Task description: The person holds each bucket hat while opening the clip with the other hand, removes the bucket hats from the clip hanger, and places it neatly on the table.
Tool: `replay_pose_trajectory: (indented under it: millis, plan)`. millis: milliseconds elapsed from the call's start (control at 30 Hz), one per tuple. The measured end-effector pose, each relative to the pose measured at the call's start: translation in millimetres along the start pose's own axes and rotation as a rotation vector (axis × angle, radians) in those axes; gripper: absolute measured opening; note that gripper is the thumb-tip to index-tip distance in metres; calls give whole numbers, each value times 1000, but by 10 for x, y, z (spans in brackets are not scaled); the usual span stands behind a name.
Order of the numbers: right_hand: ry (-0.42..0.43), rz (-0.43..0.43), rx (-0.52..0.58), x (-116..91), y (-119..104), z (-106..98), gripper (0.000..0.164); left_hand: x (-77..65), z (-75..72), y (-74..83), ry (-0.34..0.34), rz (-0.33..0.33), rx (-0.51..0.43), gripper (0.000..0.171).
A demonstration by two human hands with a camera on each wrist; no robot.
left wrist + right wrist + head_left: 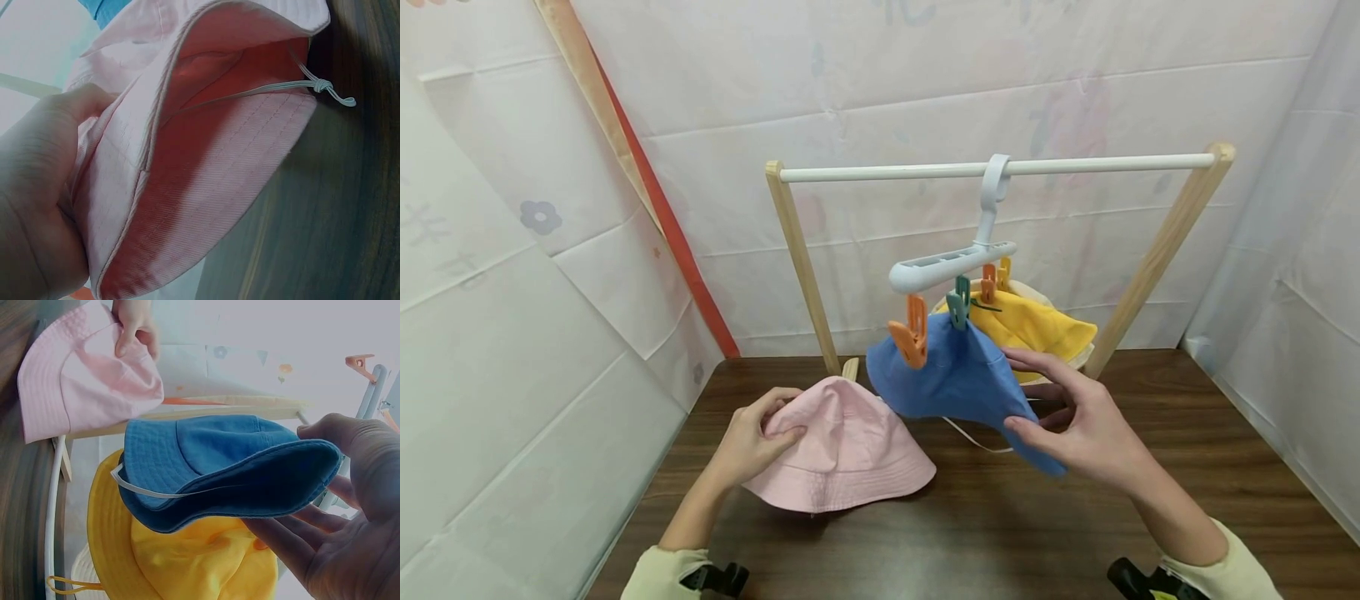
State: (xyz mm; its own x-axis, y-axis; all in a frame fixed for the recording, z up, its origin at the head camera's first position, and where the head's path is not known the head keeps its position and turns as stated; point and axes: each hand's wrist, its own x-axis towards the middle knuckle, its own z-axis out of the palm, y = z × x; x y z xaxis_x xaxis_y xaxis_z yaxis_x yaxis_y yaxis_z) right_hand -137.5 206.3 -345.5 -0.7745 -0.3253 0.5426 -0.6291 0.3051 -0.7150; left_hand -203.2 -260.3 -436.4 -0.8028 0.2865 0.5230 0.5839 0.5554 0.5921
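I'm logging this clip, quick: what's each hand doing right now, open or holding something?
Left hand: holding the pink bucket hat.
Right hand: holding the blue bucket hat between thumb and fingers.

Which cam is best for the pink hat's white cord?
Left wrist: it looks into the opening of the pink bucket hat, so the knotted white cord shows clearly. The head and right wrist views show the hat's outside; its cord isn't visible in either.
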Motion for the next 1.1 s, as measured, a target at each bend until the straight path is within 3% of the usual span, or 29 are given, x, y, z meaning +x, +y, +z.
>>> replay_pose_trajectory:
  millis: [467,1100]
  plan:
    - [-2,-13,9,2,7,5,74,0,-17,-119,4,-110,75,45]
    - [32,-38,0,8,23,21,70,27,-22,-294,-54,-249,153,46]
